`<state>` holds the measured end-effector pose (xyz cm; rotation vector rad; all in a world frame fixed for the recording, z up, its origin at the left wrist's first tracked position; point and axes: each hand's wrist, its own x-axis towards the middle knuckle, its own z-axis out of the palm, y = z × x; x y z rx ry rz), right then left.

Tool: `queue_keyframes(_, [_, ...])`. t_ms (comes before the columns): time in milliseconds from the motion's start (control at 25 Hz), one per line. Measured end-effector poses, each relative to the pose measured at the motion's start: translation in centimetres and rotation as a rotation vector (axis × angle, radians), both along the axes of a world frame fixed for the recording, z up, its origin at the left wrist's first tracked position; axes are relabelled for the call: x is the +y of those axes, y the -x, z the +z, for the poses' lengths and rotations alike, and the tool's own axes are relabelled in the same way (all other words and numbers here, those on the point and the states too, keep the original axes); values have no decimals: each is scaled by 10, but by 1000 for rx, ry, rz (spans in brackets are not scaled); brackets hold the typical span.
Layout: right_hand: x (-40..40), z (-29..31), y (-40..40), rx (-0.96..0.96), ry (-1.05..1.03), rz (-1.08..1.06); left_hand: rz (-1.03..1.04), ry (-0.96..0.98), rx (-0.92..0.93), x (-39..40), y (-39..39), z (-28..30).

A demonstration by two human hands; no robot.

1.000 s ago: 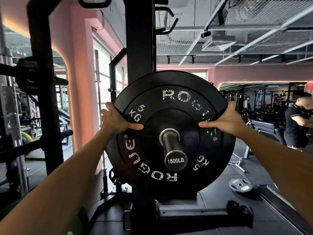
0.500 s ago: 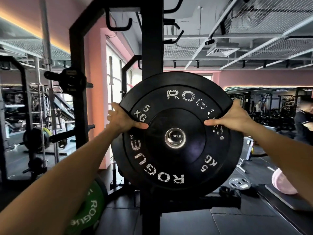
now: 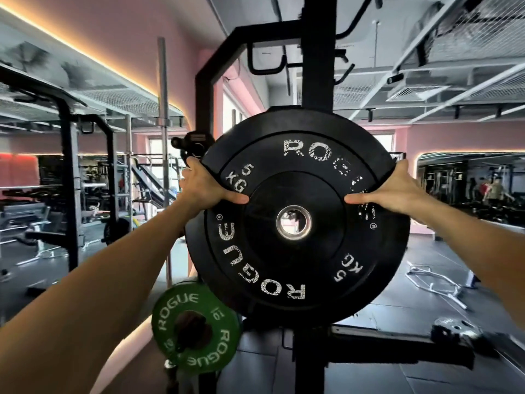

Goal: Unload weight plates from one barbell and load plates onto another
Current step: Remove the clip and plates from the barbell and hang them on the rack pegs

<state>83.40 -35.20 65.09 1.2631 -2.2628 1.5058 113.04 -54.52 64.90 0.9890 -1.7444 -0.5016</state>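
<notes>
While both hands, left hand [image 3: 203,184] and right hand [image 3: 396,189], grip it, black plate [image 3: 298,211] reads "ROGUE 5 KG".

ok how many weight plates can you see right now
3, maybe more hidden. The black 5 kg plate is held up by the left hand and right hand. A green plate sits low on the rack. A small plate lies on the floor, right.

Weight plate [image 3: 298,217]: black, worn white lettering, silver centre ring. Smaller plate [image 3: 196,327]: green, white lettering. Rack upright [image 3: 316,52]: black. Wall [image 3: 119,27]: pink. Floor [image 3: 397,308]: dark grey.
</notes>
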Motion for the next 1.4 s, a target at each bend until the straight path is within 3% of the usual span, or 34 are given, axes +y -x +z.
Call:
queue_keyframes(320, [-91,-7,-161,-15,26,39,31,18,-71,-91,-165,4])
queue_keyframes(560, [-165,-11,-223,-24,1,73,57,11,-82,-162,-233,-1])
queue_keyframes(1400, [-427,-52,-203,-14,-97,38,10,-95,-155,-446,-208,-47])
